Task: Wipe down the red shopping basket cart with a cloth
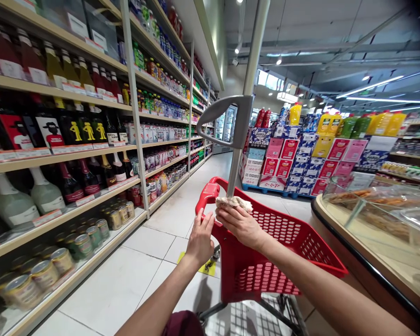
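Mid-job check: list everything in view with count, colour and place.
shopping cart: one, red, centre
pole: one, grey, upper centre
loop handle: one, grey, on pole
cloth: one, off-white, at pole's visible lower end
shelving: one long run, beige, left
bottles: many, mixed colours, on shelving
cans: many, mostly gold and green, bottom shelf
boxes: many, red/pink/blue/white, stacked ahead right
juice bottles: several, yellow/green/red, atop boxes
counter: one, beige, right
floor marking: one, yellow, beyond left wrist
ceiling lights: several, white, overhead
left hand: one, at cart handle
right hand: one, on cloth
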`<state>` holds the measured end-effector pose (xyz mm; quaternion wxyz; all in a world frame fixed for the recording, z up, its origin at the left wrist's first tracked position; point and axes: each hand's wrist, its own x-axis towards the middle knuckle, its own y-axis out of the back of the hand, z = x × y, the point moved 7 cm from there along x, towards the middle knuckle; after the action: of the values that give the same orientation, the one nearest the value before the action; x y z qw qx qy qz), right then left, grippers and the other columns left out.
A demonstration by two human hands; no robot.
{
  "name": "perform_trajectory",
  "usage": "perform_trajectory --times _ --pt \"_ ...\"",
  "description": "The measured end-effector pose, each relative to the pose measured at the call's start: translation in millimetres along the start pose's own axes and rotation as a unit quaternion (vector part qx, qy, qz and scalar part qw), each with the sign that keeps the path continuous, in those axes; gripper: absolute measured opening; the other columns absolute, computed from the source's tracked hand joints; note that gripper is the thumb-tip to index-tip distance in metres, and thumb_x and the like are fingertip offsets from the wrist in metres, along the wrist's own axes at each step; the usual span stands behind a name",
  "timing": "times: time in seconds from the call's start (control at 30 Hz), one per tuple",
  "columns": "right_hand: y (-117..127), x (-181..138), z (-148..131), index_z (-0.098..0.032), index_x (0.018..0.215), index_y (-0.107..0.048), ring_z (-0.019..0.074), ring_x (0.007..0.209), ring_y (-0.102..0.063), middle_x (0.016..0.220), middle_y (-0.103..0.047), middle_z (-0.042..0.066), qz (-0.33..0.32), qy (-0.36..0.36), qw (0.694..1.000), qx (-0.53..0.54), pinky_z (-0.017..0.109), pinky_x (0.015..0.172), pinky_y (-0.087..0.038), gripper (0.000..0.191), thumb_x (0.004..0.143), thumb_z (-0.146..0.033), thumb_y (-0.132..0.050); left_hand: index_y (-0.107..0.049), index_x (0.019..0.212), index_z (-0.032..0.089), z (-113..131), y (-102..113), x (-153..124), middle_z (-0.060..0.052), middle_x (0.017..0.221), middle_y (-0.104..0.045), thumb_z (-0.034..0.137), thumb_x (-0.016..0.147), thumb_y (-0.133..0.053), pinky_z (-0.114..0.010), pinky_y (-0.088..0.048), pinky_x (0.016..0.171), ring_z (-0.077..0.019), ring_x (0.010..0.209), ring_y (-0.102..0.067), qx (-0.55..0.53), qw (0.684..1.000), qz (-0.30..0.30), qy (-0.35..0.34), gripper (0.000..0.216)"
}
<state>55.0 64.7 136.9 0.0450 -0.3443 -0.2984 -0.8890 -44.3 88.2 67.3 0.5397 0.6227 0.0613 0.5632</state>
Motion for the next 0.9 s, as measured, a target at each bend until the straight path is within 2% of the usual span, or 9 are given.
perform_trajectory --times 0.07,0.17,0.2,0.33,0.4,0.53,0.6,0.8,0.9 --pt "6 9 15 -0.024 0.121 -0.047 0.0178 0.127 -0.030 0.127 -0.049 0.002 0.004 -0.022 0.999 -0.033 0.044 0.106 -0.021 0.042 0.082 -0.009 -0.041 -0.040 0.126 0.011 3 1 0 -0.010 0.134 -0.040 0.000 0.055 -0.042 -0.051 -0.030 0.102 -0.0295 0.131 -0.016 0.013 1.000 0.002 -0.001 0.072" --pt "19 26 50 -0.028 0.129 -0.037 0.0216 0.132 -0.017 0.138 -0.035 0.002 0.029 -0.129 0.989 -0.070 0.052 0.106 -0.012 0.052 0.081 -0.009 -0.042 -0.042 0.124 0.010 11 3 0 -0.010 0.133 -0.042 0.001 0.056 -0.043 -0.051 -0.029 0.102 -0.0299 0.130 -0.018 0.036 0.999 0.001 -0.010 0.069" --pt "19 25 53 -0.027 0.130 -0.036 0.0219 0.132 -0.015 0.139 -0.033 0.002 0.023 -0.138 0.988 -0.067 0.052 0.106 -0.012 0.052 0.081 -0.010 -0.042 -0.043 0.124 0.010 13 3 0 -0.010 0.133 -0.042 0.001 0.056 -0.043 -0.051 -0.029 0.102 -0.0299 0.130 -0.019 0.043 0.999 0.002 -0.011 0.068" --pt "3 -3 15 -0.024 0.126 -0.042 0.0177 0.131 -0.019 0.135 -0.039 0.001 -0.043 -0.010 0.999 -0.028 0.044 0.108 -0.014 0.044 0.083 -0.013 -0.040 -0.038 0.127 0.012 19 0 -3 -0.008 0.135 -0.040 0.002 0.056 -0.043 -0.050 -0.029 0.102 -0.0289 0.130 -0.018 0.059 0.998 0.007 -0.010 0.072" --pt "2 -13 9 -0.023 0.125 -0.044 0.0171 0.130 -0.021 0.134 -0.041 0.001 -0.054 0.020 0.998 -0.027 0.042 0.108 -0.015 0.042 0.084 -0.013 -0.039 -0.037 0.129 0.013 22 -4 -3 -0.007 0.136 -0.038 0.003 0.056 -0.044 -0.050 -0.028 0.103 -0.0286 0.131 -0.017 0.065 0.998 0.006 -0.011 0.074" --pt "26 5 50 -0.022 0.129 -0.039 0.0195 0.132 -0.016 0.137 -0.035 0.004 0.003 -0.094 0.993 -0.066 0.045 0.107 -0.017 0.048 0.083 -0.009 -0.039 -0.040 0.126 0.011 30 -8 -1 -0.009 0.135 -0.040 0.006 0.057 -0.046 -0.048 -0.025 0.104 -0.0288 0.130 -0.018 0.079 0.997 -0.011 -0.010 0.069" --pt "33 7 57 -0.022 0.128 -0.039 0.0197 0.132 -0.014 0.138 -0.035 0.004 0.021 -0.126 0.989 -0.072 0.046 0.107 -0.017 0.047 0.083 -0.009 -0.038 -0.041 0.126 0.010 35 -8 -2 -0.009 0.134 -0.041 0.007 0.058 -0.046 -0.048 -0.024 0.105 -0.0287 0.130 -0.019 0.080 0.997 -0.016 -0.016 0.067" --pt "19 -34 4 -0.023 0.121 -0.047 0.0153 0.129 -0.023 0.132 -0.043 0.001 -0.054 0.025 0.998 -0.017 0.040 0.108 -0.018 0.039 0.085 -0.011 -0.037 -0.038 0.127 0.010 51 -5 -10 -0.009 0.133 -0.041 0.008 0.058 -0.045 -0.049 -0.025 0.103 -0.0292 0.129 -0.021 0.070 0.997 -0.001 -0.026 0.069" --pt "33 -32 21 -0.025 0.125 -0.043 0.0164 0.129 -0.024 0.133 -0.042 0.002 -0.039 -0.036 0.998 -0.033 0.042 0.107 -0.021 0.042 0.086 -0.011 -0.037 -0.041 0.125 0.012 62 0 -14 -0.009 0.130 -0.045 0.010 0.059 -0.047 -0.048 -0.024 0.103 -0.0300 0.126 -0.027 0.058 0.998 0.002 -0.020 0.066"
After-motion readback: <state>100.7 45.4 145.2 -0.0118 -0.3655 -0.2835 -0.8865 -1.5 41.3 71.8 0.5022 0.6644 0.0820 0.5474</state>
